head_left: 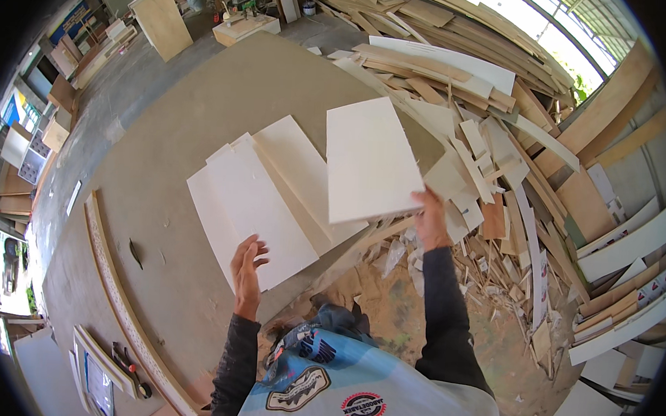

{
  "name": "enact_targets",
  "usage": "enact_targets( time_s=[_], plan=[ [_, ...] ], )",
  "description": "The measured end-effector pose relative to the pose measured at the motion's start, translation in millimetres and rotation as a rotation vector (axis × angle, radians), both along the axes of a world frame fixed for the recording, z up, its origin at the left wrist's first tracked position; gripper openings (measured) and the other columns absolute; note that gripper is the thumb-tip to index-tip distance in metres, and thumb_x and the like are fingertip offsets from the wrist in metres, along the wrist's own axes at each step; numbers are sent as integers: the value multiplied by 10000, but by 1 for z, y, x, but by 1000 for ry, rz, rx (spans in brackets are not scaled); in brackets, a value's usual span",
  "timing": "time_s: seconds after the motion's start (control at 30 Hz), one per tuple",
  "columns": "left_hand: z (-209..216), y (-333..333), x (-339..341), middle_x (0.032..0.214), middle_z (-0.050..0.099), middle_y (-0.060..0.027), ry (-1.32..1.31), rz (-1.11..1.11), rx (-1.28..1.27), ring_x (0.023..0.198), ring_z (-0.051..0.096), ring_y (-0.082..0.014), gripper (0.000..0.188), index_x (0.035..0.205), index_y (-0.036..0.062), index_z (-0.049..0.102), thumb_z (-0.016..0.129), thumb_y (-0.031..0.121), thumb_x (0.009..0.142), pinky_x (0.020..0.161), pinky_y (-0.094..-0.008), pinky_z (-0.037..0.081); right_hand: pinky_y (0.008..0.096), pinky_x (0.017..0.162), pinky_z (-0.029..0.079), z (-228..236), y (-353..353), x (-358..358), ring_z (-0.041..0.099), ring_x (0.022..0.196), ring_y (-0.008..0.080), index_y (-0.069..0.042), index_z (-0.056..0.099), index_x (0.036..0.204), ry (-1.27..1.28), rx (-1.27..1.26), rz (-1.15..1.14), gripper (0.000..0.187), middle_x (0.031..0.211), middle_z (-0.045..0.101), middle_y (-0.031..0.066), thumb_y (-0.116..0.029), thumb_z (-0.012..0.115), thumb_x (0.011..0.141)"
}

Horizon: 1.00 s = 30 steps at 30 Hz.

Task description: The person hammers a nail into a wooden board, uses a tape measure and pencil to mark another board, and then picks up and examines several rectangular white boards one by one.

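Note:
My right hand grips a white rectangular board by its near right corner. The board is raised and tilted, with its broad white face toward me. Over the near end of another white board is my left hand, its fingers slightly bent and apart with nothing in them. Whether its fingertips touch that board I cannot tell. Beside it lies a further white board, partly hidden behind the raised one. These boards rest on a large brown-grey work surface.
A long pale strip lies along the left. Near it are a framed panel and a dark hand tool with a red part. Wood offcuts heap up on the right. At the far left stands a pale wooden box.

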<state>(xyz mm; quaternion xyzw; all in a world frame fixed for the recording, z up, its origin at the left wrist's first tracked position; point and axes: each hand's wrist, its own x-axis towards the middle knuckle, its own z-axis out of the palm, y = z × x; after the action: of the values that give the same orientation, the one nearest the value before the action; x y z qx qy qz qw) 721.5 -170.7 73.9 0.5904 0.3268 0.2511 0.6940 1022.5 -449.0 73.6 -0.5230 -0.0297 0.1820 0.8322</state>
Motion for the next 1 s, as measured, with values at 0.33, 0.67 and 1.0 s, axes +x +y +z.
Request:
enact_targets(
  time_s=[0.33,0.67,1.0],
  plan=[
    [22,30,80,1345,596,-131,-154,-245,-347,1187,583,-177,548,1509,-49,389,511,267,1078,963,-271,483,269,949,443,40,16,-157,555,1111,133,45,517,1361,-291,-60,268,484,1223,606,70,-115,649,923],
    [3,15,28,1310,650,-84,-431,242,-141,1152,593,-140,459,1427,-79,506,567,186,1056,1004,-256,454,277,892,481,49,31,-154,587,999,108,15,560,1265,-213,-318,550,417,1122,639,56,-196,716,942],
    [60,-18,31,972,602,-15,-300,429,143,881,542,-80,246,1098,-38,711,754,140,935,768,-244,449,254,790,478,-23,70,-150,568,879,78,-9,644,1068,-196,-153,106,365,993,670,12,-330,761,940]
  ],
)
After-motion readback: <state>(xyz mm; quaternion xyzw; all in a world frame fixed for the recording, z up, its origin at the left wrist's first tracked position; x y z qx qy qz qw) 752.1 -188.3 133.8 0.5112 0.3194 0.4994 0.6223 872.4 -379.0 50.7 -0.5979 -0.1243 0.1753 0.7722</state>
